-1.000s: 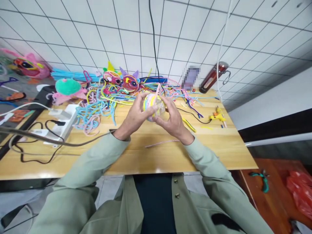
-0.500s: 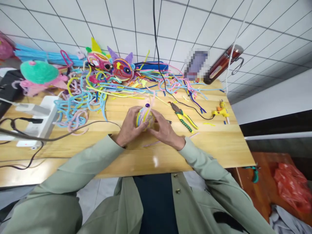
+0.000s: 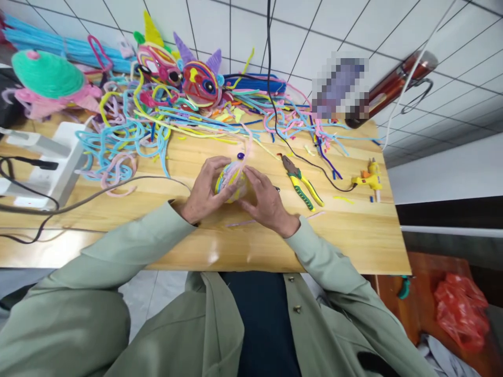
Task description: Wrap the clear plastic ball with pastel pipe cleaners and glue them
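Between both palms, just above the front half of the table, is a rounded craft piece point(image 3: 234, 179) wound with yellow, light blue and pink pipe cleaners. A dark blue bead point(image 3: 240, 156) shows at its far end, beside a pink pipe cleaner point(image 3: 250, 139) that sticks out away from me. My left hand point(image 3: 205, 191) curls around its left side, thumb across the near face. Pressed to the right side are the fingers of my right hand point(image 3: 264, 199). The underside of the piece is hidden.
Pliers point(image 3: 302, 183) and a yellow glue gun point(image 3: 368, 178) lie to the right. Tangled pipe cleaners point(image 3: 145, 146) and finished fish-like figures point(image 3: 202, 86) fill the back. A white power strip point(image 3: 70, 162) stands left; a red-brown flask point(image 3: 396, 86) is back right. Cables cross the table.
My view has shifted slightly, so the table items appear displaced. Both hands keep their hold on the craft piece, which looks turned or tilted a little.
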A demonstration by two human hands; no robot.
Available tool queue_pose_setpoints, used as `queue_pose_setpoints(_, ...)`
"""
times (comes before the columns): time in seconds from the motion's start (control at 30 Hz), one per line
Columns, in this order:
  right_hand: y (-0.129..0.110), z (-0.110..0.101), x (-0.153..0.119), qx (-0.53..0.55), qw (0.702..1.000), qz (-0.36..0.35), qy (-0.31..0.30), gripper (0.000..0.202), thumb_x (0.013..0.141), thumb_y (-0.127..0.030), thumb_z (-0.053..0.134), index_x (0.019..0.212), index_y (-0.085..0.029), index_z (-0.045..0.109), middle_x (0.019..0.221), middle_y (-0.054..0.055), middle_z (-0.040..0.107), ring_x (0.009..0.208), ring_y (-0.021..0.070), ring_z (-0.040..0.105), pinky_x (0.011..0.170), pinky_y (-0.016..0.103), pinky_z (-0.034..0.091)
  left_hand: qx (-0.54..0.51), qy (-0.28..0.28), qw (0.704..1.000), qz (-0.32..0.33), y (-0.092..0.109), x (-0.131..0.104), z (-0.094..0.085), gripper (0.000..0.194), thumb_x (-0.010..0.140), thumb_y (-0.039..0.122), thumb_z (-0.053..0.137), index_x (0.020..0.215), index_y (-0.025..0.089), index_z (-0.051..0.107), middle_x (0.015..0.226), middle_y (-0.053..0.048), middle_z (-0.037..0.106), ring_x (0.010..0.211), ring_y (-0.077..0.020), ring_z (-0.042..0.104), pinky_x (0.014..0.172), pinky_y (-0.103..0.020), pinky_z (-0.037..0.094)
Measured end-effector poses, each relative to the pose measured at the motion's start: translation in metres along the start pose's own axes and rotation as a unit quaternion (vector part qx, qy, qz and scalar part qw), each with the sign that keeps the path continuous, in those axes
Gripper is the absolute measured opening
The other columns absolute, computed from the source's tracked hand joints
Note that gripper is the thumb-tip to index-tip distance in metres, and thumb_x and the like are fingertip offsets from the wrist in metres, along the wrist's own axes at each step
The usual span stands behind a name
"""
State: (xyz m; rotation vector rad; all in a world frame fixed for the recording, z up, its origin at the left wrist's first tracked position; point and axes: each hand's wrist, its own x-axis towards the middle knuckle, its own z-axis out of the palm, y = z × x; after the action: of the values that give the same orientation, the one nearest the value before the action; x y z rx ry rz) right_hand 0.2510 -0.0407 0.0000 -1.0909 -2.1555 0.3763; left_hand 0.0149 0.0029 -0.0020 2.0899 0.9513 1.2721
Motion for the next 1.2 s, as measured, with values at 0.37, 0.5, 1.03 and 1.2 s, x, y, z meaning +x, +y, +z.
queue_pose_setpoints(0.37, -0.004, 0.001, 0.001, -0.012, 1.000, -0.010, -0.002, 0.087, 0.109, -0.036, 0.069, 0.181, -0.027, 0.022, 0.173, 0.020, 0.055, 0.163, 0.0354, 0.055, 0.133, 0.063, 0.053, 0.012, 0.008, 1.000, 0.007, -0.006, -0.006, -0.001, 0.056, 0.109, 0.061, 0.066, 0.151, 0.026, 0.056, 0.147, -0.014, 0.065, 0.139, -0.0334, 0.066, 0.121, -0.057, 0.057)
queue_pose_setpoints(0.5, -0.003, 0.002, -0.001, -0.015, 1.000, -0.019, 0.010, 0.088, 0.109, -0.038, 0.068, 0.182, -0.026, 0.021, 0.174, 0.021, 0.054, 0.162, 0.0363, 0.056, 0.132, 0.063, 0.054, 0.009, 0.007, 1.000, 0.005, -0.007, -0.007, 0.001, 0.057, 0.109, 0.061, 0.067, 0.152, 0.025, 0.055, 0.147, -0.013, 0.064, 0.141, -0.0333, 0.065, 0.123, -0.057, 0.056)
queue_pose_setpoints(1.03, -0.022, 0.000, -0.012, -0.011, 0.999, -0.002, 0.048, 0.097, 0.105, -0.042, 0.076, 0.184, -0.026, 0.022, 0.175, 0.022, 0.054, 0.162, 0.0412, 0.056, 0.130, 0.066, 0.056, -0.014, 0.032, 0.998, 0.044, 0.013, -0.006, 0.006, 0.050, 0.109, 0.044, 0.068, 0.152, 0.024, 0.054, 0.145, -0.015, 0.067, 0.140, -0.0330, 0.066, 0.119, -0.055, 0.059)
queue_pose_setpoints(1.2, -0.027, 0.001, -0.011, -0.006, 0.999, 0.013, 0.046, 0.098, 0.104, -0.038, 0.076, 0.184, -0.024, 0.021, 0.174, 0.023, 0.055, 0.161, 0.0412, 0.058, 0.127, 0.065, 0.058, -0.006, 0.007, 1.000, 0.028, 0.015, -0.008, 0.003, 0.052, 0.108, 0.041, 0.069, 0.154, 0.023, 0.054, 0.146, -0.016, 0.067, 0.140, -0.0344, 0.066, 0.117, -0.056, 0.060)
